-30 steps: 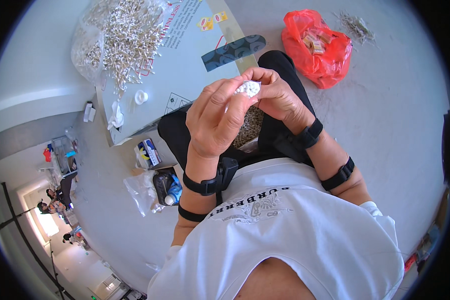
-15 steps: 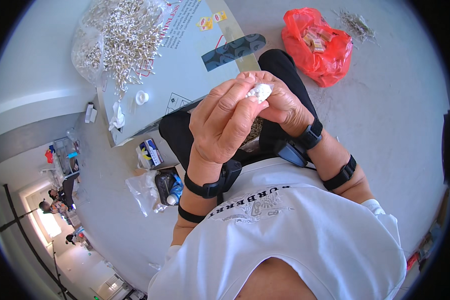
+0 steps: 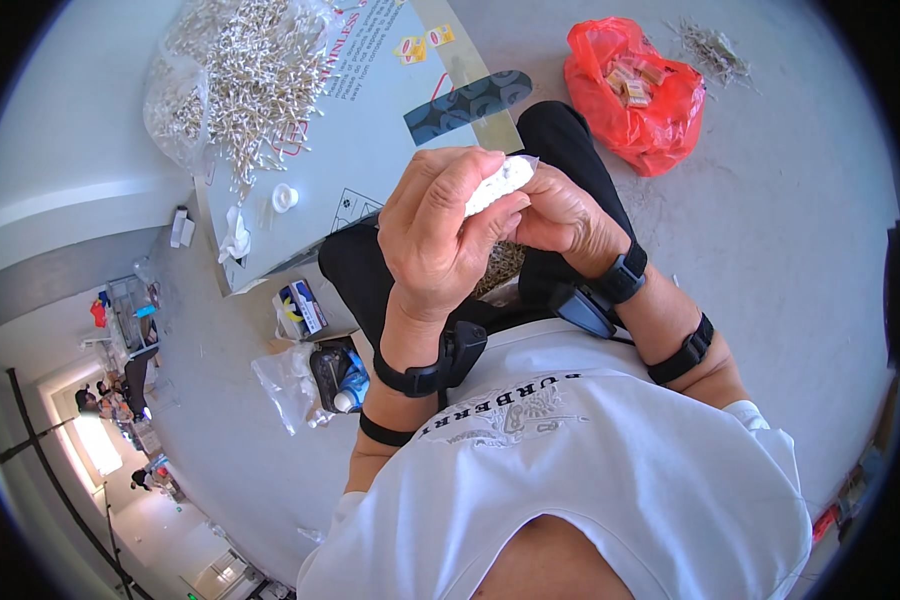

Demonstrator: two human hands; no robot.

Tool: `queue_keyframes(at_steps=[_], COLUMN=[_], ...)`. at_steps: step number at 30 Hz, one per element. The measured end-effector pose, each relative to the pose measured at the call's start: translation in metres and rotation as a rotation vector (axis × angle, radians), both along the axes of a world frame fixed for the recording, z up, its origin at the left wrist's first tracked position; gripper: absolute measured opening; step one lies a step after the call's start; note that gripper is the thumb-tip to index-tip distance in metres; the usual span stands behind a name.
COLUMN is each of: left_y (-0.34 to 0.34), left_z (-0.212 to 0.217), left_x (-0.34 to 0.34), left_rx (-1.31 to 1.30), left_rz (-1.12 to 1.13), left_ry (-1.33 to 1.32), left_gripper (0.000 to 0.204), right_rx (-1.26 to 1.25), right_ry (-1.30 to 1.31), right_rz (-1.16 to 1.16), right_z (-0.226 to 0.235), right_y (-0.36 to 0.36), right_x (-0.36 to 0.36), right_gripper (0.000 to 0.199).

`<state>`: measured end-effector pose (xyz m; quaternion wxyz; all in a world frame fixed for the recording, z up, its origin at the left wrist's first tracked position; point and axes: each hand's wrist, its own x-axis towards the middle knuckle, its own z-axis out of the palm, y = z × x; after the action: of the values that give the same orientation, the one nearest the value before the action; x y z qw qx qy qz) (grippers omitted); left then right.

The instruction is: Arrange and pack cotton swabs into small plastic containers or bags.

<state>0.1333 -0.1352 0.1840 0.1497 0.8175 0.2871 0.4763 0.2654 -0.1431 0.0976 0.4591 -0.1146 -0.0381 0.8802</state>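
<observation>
My left hand (image 3: 432, 225) is closed around a tight bundle of cotton swabs (image 3: 498, 186), its white tips showing between thumb and fingers. At the bundle's right end a bit of clear plastic film shows, like a small bag. My right hand (image 3: 567, 212) meets it there with bent fingers closed at that end; its fingertips are partly hidden behind the bundle. Both hands are held above my lap, where more swabs (image 3: 498, 268) show below the wrists. A big heap of loose cotton swabs (image 3: 260, 85) spills from a clear bag on the table.
On the grey-blue tabletop (image 3: 370, 150) stand a white tape roll (image 3: 284, 198) and a crumpled white scrap (image 3: 235, 235). A red plastic bag (image 3: 660, 130) with small packs lies on the floor at the right, near scattered swabs (image 3: 712, 52). A small box (image 3: 300, 308) sits left of my knees.
My left hand has opened its grip a little and tilted, so more of the white swab bundle shows. The right hand has shifted slightly and stays at the bundle's end.
</observation>
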Motion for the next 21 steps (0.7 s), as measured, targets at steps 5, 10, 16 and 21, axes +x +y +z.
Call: queue_keyframes(at_steps=[5, 10, 16, 21], left_y=[-0.0004, 0.0001, -0.0041, -0.0074], left_z=[-0.0037, -0.0037, -0.0021, -0.0018], left_x=[-0.0008, -0.0003, 0.0008, 0.0072], left_rx=[-0.143, -0.201, -0.346, -0.660], left_rz=[-0.004, -0.102, 0.089, 0.156], left_ry=[-0.073, -0.157, -0.156, -0.344], left_gripper=[0.032, 0.027, 0.020, 0.018], right_rx=[-0.041, -0.022, -0.112, -0.117], right_ry=[0.022, 0.034, 0.018, 0.147], right_rz=[0.017, -0.044, -0.115, -0.146], right_z=[0.0008, 0.0008, 0.0032, -0.0042], right_y=[0.0015, 0.0006, 0.0022, 0.0024], right_x=[0.0015, -0.0023, -0.0027, -0.0025], right_gripper=[0.023, 0.021, 0.019, 0.016])
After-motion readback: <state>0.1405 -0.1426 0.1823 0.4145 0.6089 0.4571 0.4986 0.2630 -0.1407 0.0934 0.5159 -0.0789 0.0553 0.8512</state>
